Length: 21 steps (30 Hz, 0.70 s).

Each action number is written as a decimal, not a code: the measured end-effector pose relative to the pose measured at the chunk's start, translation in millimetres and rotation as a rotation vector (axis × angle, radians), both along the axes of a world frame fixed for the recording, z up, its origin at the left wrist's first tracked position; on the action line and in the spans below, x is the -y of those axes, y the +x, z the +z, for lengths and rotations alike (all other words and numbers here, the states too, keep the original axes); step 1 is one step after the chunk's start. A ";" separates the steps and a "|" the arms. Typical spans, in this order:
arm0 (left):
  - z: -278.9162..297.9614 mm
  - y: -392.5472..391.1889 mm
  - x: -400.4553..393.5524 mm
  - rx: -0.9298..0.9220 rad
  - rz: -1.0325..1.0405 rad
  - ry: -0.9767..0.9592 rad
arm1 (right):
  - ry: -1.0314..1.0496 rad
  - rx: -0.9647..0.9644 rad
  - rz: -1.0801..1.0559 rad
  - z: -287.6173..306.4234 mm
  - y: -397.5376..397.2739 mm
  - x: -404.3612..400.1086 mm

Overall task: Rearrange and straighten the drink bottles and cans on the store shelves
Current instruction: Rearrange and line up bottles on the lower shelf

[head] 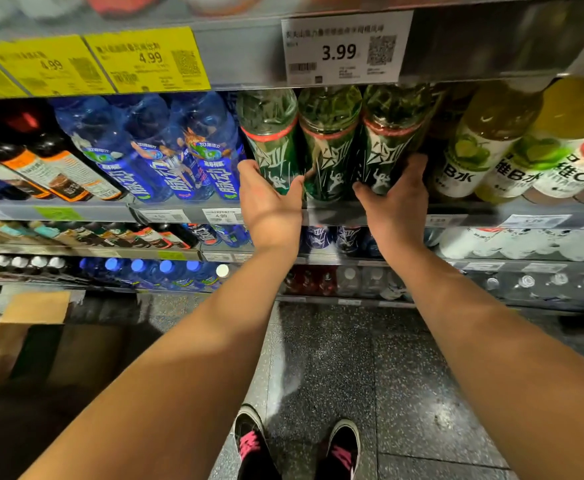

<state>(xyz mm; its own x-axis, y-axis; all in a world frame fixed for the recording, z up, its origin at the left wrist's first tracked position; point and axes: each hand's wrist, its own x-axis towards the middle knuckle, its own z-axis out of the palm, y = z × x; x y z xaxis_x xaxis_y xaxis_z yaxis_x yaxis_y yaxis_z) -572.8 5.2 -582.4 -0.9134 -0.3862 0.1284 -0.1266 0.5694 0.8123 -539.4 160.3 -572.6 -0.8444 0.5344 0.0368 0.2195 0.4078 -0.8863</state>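
Both hands are on the green bottles (328,143), a row of three at the front of the shelf (335,213). The left hand (270,199) grips the left green bottle (271,143), thumb on one side and fingers curled round the other. The right hand (396,192) grips the right green bottle (392,140) the same way. The middle one stands between them, and no hand holds it.

This looks like the straightening step for this row. Next, the hands probably need to turn or slide the bottles so the labels face out and the fronts line up with the shelf edge.

Blue bottles (193,157) stand just beside on the left. Yellow-green bottles (474,147) stand just beside on the right. So there is little room to move sideways. The white price tag (344,46) hangs low over the bottle tops, so lifting one out may be tight.
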 end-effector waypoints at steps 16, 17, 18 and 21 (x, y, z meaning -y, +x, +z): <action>24.1 29.3 12.6 0.126 -0.067 -0.113 | 0.113 0.184 0.083 25.1 19.7 -4.0; 27.4 35.6 14.6 0.116 -0.070 -0.131 | 0.133 0.199 0.088 30.4 25.1 -3.7; 32.4 41.7 15.9 0.109 -0.077 -0.139 | 0.148 0.207 0.087 34.1 29.6 -3.7; 56.9 57.0 15.9 0.138 -0.145 -0.152 | 0.155 0.235 0.081 55.6 44.6 -2.8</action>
<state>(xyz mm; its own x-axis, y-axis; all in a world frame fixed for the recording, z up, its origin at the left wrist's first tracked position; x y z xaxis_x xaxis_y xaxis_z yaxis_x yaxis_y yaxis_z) -515.8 -10.7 -525.5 -0.9707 -0.2358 0.0451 -0.1386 0.7038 0.6968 -494.9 163.0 -517.0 -0.8792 0.4681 -0.0890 0.3727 0.5591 -0.7406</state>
